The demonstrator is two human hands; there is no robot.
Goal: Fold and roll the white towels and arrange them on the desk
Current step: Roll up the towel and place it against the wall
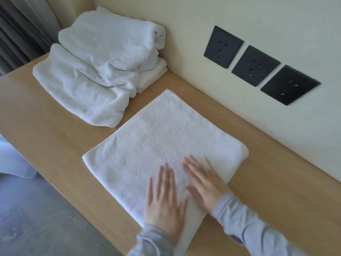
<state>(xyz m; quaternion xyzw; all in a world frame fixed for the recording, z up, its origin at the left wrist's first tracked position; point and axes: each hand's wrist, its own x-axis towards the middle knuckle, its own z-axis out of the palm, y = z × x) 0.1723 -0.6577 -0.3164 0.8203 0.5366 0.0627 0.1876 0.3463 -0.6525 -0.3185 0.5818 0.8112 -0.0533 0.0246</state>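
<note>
Left hand (163,198): flat on the near part of the towel, palm down, fingers straight and a little spread; gripping nothing
Right hand (204,185): just beside the left, also flat and palm down, fingers straight; pressing, not pinching
Sleeves (245,224): grey, down to both wrists
Towel (162,137): white, folded to a flat rectangle, lying slantwise on the desk near its front edge, far corner pointing at the pile
Handling: judged soft, light and limp; rough nap, unlikely to slide on wood; nothing to break; likely to sag and lose its fold if lifted by one corner
Where to take hold: probably the near short edge, one hand at each corner, for the next fold or the start of a roll; smoothing first to keep the layers square
Desk (46,130): pale wood, set against the wall
Pile of towels (92,71): white, rumpled, at the far left end of the desk, just beside the flat towel; touching or not, cannot tell; not yet folded by the look of it
Folded cloth (155,74): thin, neat, white, tucked under the right side of the pile
Sockets (255,65): three dark plates on the wall, above desk level, well clear of the work
In the way: wall close on the right and pile close at the far end, so little room to roll away from the body
Curtain (18,34): grey, far left, behind the pile
</note>
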